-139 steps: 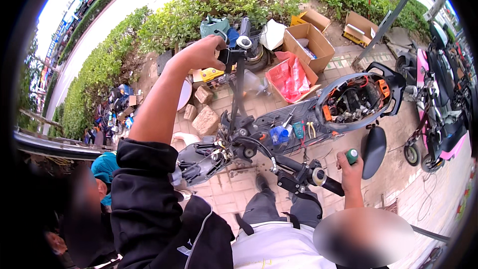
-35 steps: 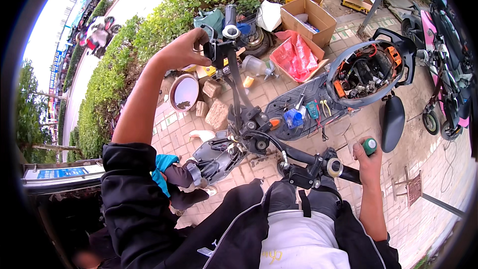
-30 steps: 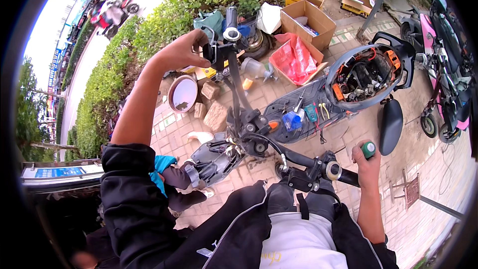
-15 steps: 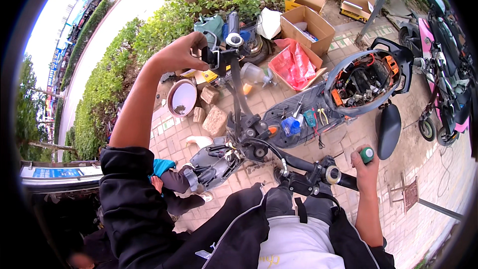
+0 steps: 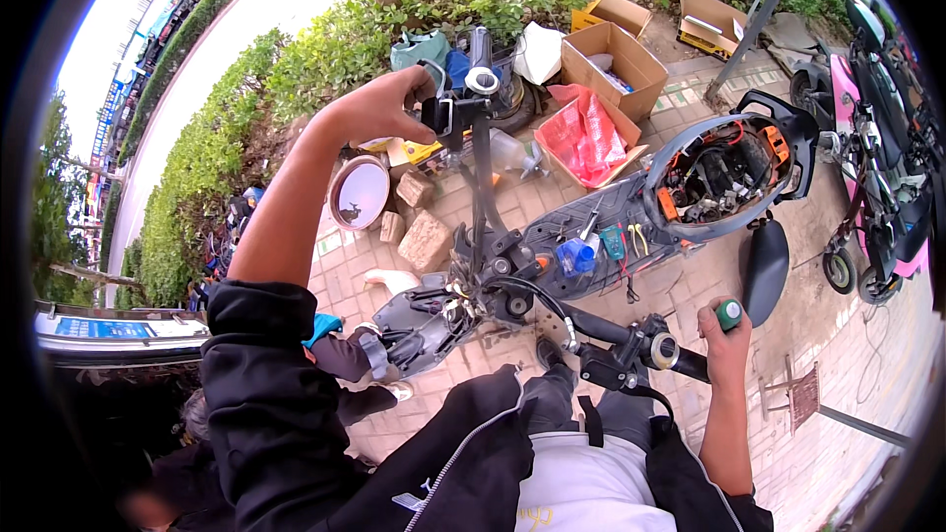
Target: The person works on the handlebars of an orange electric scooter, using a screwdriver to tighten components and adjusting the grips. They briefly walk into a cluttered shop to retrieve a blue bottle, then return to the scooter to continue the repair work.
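Head view. Compared with one second earlier, the red-and-white two-wheeler has left the road beyond the left hand; both hands keep their positions at opposite ends of the handlebar. The yellow-orange item in front of the left hand's side of the steering column is now mostly covered.

Left hand: thumb and fingers form a C at the black lever housing, beside the ribbed cylindrical left grip; whether they pinch it cannot be told. Right hand: fist closed around a rounded green handle, just beyond the smooth black right grip; contact with the grip cannot be told.

The scooter, stripped of covers, lies between the hands. Ahead of the right hand are its textured black plastic floorboard, carrying a blue-topped clear container and teal multimeter, and an oval smooth black seat. To the right of and below the left hand: rough, blocky bricks and a round, smooth-rimmed basin.
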Available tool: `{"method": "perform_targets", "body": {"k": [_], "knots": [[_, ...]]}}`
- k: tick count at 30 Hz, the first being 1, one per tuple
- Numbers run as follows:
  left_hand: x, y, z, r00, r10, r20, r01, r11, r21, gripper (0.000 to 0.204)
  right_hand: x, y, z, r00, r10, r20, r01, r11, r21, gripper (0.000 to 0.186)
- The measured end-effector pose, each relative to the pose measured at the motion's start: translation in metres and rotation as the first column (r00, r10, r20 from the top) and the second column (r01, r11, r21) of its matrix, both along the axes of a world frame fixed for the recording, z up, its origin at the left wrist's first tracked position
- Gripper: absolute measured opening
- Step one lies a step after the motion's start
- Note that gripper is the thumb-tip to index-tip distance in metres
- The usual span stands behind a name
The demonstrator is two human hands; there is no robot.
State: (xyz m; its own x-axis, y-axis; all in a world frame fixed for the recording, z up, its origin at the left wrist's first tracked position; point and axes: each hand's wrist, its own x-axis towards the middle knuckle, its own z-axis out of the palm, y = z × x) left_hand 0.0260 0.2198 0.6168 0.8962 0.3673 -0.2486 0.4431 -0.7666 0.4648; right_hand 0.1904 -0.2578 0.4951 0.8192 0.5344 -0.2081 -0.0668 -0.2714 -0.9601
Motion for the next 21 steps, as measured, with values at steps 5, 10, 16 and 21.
{"method": "perform_targets", "body": {"k": [5, 10, 16, 21], "knots": [[0.002, -0.002, 0.001, 1.000, 0.017, -0.005, -0.017, 1.000, -0.012, 0.058, -0.002, -0.001, -0.002, 0.999, -0.019, 0.031, 0.020, 1.000, -0.013, 0.028], [-0.002, -0.001, 0.008, 1.000, -0.005, 0.000, 0.005, 1.000, 0.008, 0.055, -0.004, 0.001, 0.000, 0.999, -0.023, 0.036, 0.023, 1.000, 0.003, 0.026], [0.005, 0.016, 0.000, 0.997, -0.022, 0.080, 0.024, 0.999, -0.023, 0.056, -0.002, -0.005, -0.010, 0.994, -0.103, 0.039, 0.099, 0.991, 0.096, 0.023], [0.007, 0.016, 0.013, 1.000, -0.025, 0.015, 0.025, 1.000, -0.009, 0.052, -0.012, 0.011, 0.005, 0.979, -0.188, 0.075, 0.183, 0.980, 0.074, 0.036]]}}
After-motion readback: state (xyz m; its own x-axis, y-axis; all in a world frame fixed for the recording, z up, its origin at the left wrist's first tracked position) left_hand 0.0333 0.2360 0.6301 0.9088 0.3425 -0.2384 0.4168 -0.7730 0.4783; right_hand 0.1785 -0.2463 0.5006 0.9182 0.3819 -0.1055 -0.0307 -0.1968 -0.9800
